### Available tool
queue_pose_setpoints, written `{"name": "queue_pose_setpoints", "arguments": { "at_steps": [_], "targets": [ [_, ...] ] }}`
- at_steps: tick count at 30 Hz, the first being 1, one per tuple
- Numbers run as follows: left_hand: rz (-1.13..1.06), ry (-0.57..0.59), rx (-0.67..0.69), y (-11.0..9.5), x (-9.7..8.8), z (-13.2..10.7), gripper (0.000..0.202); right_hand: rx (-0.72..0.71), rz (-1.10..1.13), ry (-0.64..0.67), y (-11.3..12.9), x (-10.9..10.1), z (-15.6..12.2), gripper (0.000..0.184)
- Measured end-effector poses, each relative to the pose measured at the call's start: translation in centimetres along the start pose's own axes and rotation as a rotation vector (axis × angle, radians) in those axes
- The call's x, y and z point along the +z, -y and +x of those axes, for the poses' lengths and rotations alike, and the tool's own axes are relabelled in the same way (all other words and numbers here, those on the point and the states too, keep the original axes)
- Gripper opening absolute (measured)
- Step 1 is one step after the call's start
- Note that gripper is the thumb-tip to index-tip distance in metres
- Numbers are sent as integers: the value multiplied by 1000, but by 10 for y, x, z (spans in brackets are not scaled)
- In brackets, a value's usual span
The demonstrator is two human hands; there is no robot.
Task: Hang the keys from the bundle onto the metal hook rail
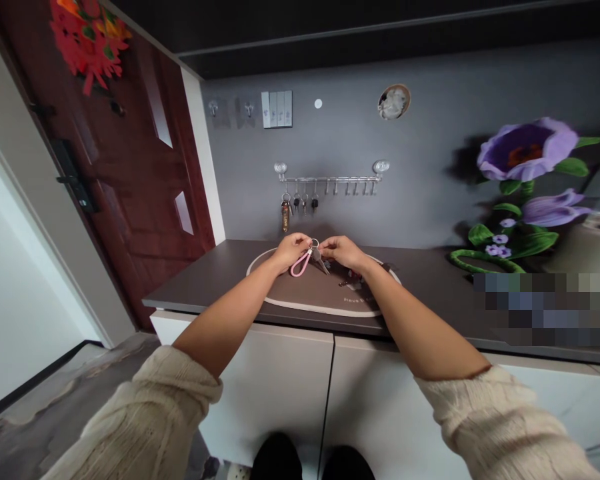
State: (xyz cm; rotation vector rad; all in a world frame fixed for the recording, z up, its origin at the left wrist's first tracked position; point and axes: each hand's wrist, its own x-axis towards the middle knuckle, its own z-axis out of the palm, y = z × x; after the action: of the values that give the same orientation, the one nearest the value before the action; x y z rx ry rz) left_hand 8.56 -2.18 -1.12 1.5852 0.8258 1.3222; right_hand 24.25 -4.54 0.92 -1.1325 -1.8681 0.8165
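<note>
Between my two hands, just above the oval brown mat point(300, 293), hangs a key ring point(315, 243) with a pink braided strap point(301, 265) and a key point(322, 262). My left hand point(293, 250) pinches the ring's left side, near the strap's metal end. From the right, my right hand point(344, 252) pinches at the ring's other side with thumb and forefinger. Further items lie on the mat beneath my right wrist, partly hidden by it; their kind is hard to make out.
On the grey wall is a hook rail point(330, 179), with several key sets point(297, 203) on its left hooks. Purple artificial flowers point(527, 153) stand on the dark countertop point(430, 300) at right. A dark red door point(130, 153) is at left; a dark shelf point(355, 40) overhangs above.
</note>
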Motion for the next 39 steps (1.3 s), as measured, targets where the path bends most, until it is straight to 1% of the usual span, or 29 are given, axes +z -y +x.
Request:
{"name": "queue_pose_setpoints", "arguments": {
  "at_steps": [5,9,13,16,19,23,28,31,35,39],
  "targets": [
    [-225,-48,-93,-6,4,-2,8,-25,102,-13,4,2,0,14],
    [-383,-58,-152,-9,6,-3,7,-45,168,-45,5,4,1,18],
    [-516,-50,-171,-10,7,-2,7,-46,235,-86,2,6,5,24],
    [-569,-37,-172,-10,9,-2,6,-39,276,-113,1,8,7,28],
    [-589,-9,-167,-8,10,-1,3,-40,297,-145,0,9,7,29],
    [-612,13,-133,-5,11,0,4,-93,305,-160,0,9,6,29],
    [-543,7,-113,-6,13,0,10,-109,319,-199,0,9,5,28],
    [-498,-10,-86,-7,15,-2,13,-104,336,-207,0,10,6,28],
    [-429,-69,-70,-8,15,-2,17,-105,325,-221,-1,9,8,30],
    [-310,-83,2,-4,13,0,20,-115,300,-250,2,5,7,28]
  ]
}}
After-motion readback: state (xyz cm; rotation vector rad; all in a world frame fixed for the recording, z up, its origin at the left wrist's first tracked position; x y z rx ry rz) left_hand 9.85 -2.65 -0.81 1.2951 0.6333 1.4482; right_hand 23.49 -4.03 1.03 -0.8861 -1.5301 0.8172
